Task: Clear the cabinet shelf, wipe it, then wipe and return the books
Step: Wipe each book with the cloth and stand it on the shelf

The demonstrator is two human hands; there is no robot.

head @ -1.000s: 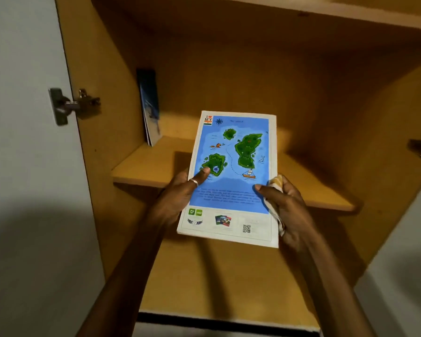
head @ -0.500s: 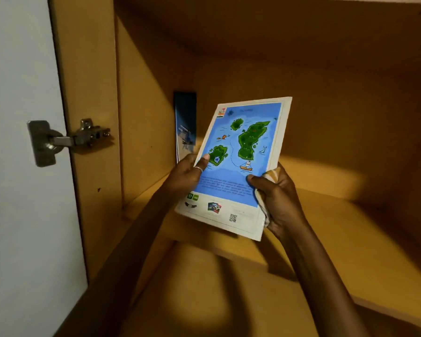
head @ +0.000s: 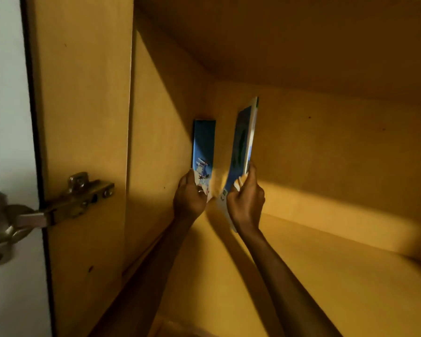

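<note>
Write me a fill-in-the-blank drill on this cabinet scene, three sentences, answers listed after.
1. The right hand grips the map book, holding it nearly ____ above the shelf.
2. The left hand holds the other blue book, which stands by the cabinet's ____ side wall.
3. The metal hinge is fixed on the ____ side of the view.

Missing words: upright; left; left

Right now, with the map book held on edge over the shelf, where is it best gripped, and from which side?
Grip the map book at its lower near corner, coming from the open front of the cabinet. It stands almost upright, edge toward the camera, so thumb and fingers can pinch both covers there, as the right hand does. The left hand holds the blue book by the side wall.
</note>
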